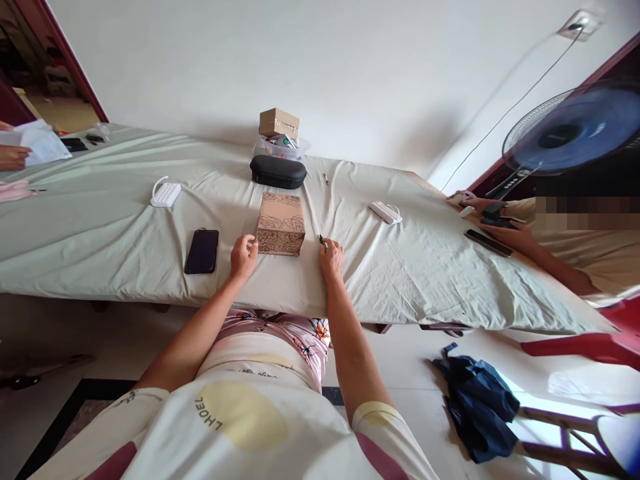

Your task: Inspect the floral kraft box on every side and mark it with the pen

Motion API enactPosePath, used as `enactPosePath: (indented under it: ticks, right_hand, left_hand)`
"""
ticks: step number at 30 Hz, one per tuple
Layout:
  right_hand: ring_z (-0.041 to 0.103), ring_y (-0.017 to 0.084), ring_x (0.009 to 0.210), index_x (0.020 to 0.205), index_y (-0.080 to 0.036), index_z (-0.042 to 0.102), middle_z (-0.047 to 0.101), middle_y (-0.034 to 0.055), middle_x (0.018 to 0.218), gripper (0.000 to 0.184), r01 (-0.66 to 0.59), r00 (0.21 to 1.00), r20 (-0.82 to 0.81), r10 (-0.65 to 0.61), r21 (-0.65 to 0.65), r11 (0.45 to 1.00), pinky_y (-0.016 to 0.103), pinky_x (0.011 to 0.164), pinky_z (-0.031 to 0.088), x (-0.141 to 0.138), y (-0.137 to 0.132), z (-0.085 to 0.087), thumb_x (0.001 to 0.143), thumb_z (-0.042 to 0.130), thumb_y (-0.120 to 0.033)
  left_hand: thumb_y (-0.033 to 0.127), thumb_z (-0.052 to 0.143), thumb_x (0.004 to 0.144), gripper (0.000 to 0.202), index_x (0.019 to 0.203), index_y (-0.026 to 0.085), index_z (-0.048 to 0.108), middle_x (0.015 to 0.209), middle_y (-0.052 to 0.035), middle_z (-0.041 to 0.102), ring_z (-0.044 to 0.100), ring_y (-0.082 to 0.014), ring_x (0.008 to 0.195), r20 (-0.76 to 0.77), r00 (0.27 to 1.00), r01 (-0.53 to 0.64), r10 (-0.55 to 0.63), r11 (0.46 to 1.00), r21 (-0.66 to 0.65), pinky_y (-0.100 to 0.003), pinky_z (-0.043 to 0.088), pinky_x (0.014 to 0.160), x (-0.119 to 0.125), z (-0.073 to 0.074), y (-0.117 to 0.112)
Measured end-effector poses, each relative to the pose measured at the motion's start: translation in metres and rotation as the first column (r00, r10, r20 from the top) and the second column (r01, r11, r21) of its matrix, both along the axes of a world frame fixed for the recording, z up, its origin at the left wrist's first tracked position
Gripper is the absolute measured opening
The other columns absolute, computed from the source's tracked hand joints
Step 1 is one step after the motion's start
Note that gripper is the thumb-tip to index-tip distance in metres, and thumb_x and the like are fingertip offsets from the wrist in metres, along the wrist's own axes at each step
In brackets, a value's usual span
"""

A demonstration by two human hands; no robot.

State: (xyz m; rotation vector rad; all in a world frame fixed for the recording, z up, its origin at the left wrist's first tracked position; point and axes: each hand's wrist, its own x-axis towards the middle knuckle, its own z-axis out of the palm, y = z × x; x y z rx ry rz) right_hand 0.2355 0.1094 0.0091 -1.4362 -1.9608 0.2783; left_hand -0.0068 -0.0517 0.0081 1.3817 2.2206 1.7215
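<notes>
Pinching a dark pen [322,240] in the fingers of the right hand [332,259], low at the cloth-covered worktop [287,283], just right of a brown cardboard box [281,223]. Curling the fingers of the left hand [243,260] at the box's left side; cannot tell whether touching it, or whether pressed together at the tips. Between both hands, on the worktop, the box itself, marked with dark swirling lines. Left of the left hand, a dark phone [202,251], lying flat. Behind the box, a black case [278,173], then a clear plastic container [285,153] with a small carton [279,123] on top. Farther out, a white device [167,195] to the left, a second white device [385,213] to the right. At far left, papers [41,143] in a co-worker's hands [13,158]; at far right, a fan [555,137].
</notes>
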Motion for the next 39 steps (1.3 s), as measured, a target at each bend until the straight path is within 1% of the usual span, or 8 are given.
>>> enactPosePath:
  ticks: [3, 7, 11, 13, 16, 29, 35, 39]
  right_hand:
    - [0.062, 0.026, 0.115, 0.122, -0.018, 0.074, 0.074, 0.0142, 0.123, 0.036, 0.057, 0.994, -0.089, -0.055, 0.020, 0.998, 0.040, 0.109, 0.043, 0.001, 0.001, -0.001, 0.095, 0.051, -0.022]
    - [0.061, 0.027, 0.113, 0.122, -0.016, 0.073, 0.071, 0.0161, 0.122, 0.037, 0.121, 0.975, -0.186, -0.117, 0.008, 0.993, 0.041, 0.107, 0.043, 0.000, 0.003, -0.003, 0.094, 0.050, -0.022]
    - [0.061, 0.026, 0.105, 0.121, -0.016, 0.073, 0.069, 0.0148, 0.118, 0.039, 0.121, 0.958, -0.262, -0.118, -0.008, 0.993, 0.040, 0.101, 0.046, -0.002, 0.007, -0.005, 0.091, 0.048, -0.021]
    - [0.061, 0.025, 0.100, 0.120, -0.017, 0.074, 0.069, 0.0141, 0.117, 0.040, 0.120, 0.948, -0.298, -0.115, -0.001, 0.993, 0.039, 0.098, 0.047, -0.003, 0.008, -0.005, 0.090, 0.048, -0.020]
    - [0.060, 0.024, 0.094, 0.120, -0.015, 0.074, 0.069, 0.0143, 0.117, 0.042, 0.138, 0.940, -0.314, -0.135, -0.013, 0.990, 0.039, 0.095, 0.048, -0.003, 0.007, -0.004, 0.089, 0.048, -0.020]
    - [0.060, 0.022, 0.089, 0.113, -0.016, 0.072, 0.068, 0.0120, 0.110, 0.037, 0.118, 0.907, -0.402, -0.125, -0.044, 0.992, 0.042, 0.098, 0.050, -0.003, 0.014, -0.009, 0.085, 0.049, -0.020]
    - [0.059, 0.022, 0.092, 0.116, -0.017, 0.068, 0.064, 0.0109, 0.110, 0.037, 0.174, 0.844, -0.517, -0.139, 0.019, 0.985, 0.047, 0.101, 0.051, 0.002, 0.018, -0.012, 0.084, 0.048, -0.023]
    - [0.061, 0.021, 0.092, 0.117, -0.018, 0.064, 0.066, 0.0116, 0.114, 0.037, 0.226, 0.784, -0.602, -0.148, 0.055, 0.973, 0.047, 0.098, 0.053, 0.009, 0.016, -0.009, 0.084, 0.048, -0.025]
  left_hand:
    - [0.024, 0.052, 0.093, 0.015, 0.104, 0.023, 0.062, 0.104, -0.0090, 0.071, 0.069, -0.0226, 0.095, -0.072, 0.997, -0.044, 0.043, 0.999, -0.019, -0.033, 0.055, 0.084, -0.011, 0.008, -0.021]
    - [0.024, 0.046, 0.094, 0.021, 0.105, 0.022, 0.064, 0.110, -0.0126, 0.071, 0.067, -0.0269, 0.104, -0.153, 0.955, -0.273, 0.256, 0.956, -0.107, -0.039, 0.053, 0.094, -0.049, 0.028, -0.058]
    - [0.040, 0.048, 0.097, 0.034, 0.109, 0.016, 0.069, 0.122, -0.0238, 0.069, 0.061, -0.0417, 0.122, -0.273, 0.855, -0.517, 0.441, 0.771, -0.372, -0.056, 0.048, 0.102, -0.083, 0.042, -0.090]
    - [0.052, 0.050, 0.096, 0.048, 0.109, 0.011, 0.071, 0.125, -0.0312, 0.066, 0.058, -0.0487, 0.126, -0.318, 0.837, -0.547, 0.445, 0.672, -0.500, -0.062, 0.046, 0.102, -0.090, 0.043, -0.099]
    - [0.061, 0.049, 0.096, 0.062, 0.109, 0.006, 0.072, 0.127, -0.0367, 0.064, 0.058, -0.0513, 0.126, -0.330, 0.852, -0.521, 0.405, 0.610, -0.597, -0.064, 0.046, 0.101, -0.090, 0.040, -0.101]
    - [0.071, 0.070, 0.079, 0.091, 0.134, 0.000, 0.061, 0.144, -0.0352, 0.056, 0.051, -0.0486, 0.139, -0.357, 0.880, -0.475, 0.314, 0.537, -0.697, -0.057, 0.044, 0.113, -0.066, 0.044, -0.084]
    - [0.056, 0.072, 0.080, 0.080, 0.134, 0.001, 0.055, 0.143, -0.0351, 0.057, 0.055, -0.0464, 0.137, -0.362, 0.881, -0.472, 0.303, 0.577, -0.667, -0.056, 0.046, 0.111, -0.053, 0.049, -0.081]
    - [0.050, 0.075, 0.078, 0.074, 0.133, 0.006, 0.053, 0.138, -0.0312, 0.063, 0.063, -0.0435, 0.130, -0.234, 0.931, -0.362, 0.280, 0.635, -0.683, -0.051, 0.053, 0.104, -0.045, 0.054, -0.083]
